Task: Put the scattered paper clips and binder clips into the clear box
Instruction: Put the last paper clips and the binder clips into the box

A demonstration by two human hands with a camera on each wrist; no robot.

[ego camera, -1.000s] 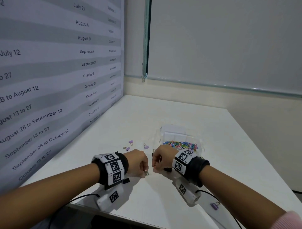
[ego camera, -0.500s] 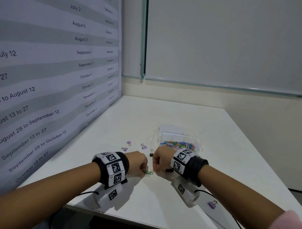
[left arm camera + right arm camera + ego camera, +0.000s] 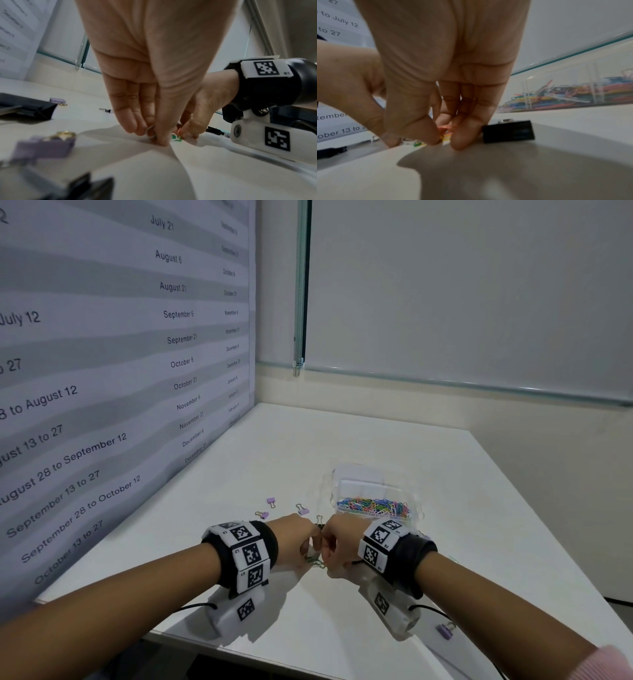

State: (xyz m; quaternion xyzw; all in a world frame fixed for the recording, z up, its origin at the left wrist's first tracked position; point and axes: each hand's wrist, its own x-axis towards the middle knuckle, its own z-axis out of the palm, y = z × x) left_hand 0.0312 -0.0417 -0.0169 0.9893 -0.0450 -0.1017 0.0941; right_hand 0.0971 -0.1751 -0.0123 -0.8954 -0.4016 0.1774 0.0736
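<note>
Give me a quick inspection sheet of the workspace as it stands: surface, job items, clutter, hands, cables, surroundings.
Surface: white table, set in a corner.
Job's things: clear box open, holding coloured paper clips; purple binder clips loose left of it, another near the front edge; black binder clip by the right fingers; loose paper clips between the hands.
Clutter: nothing seen.
Hands: left hand and right hand meet fingertips-down, pinching at the loose paper clips.
Cables: black leads from both wrist units.
Surroundings: date chart on the left, whiteboard behind.
</note>
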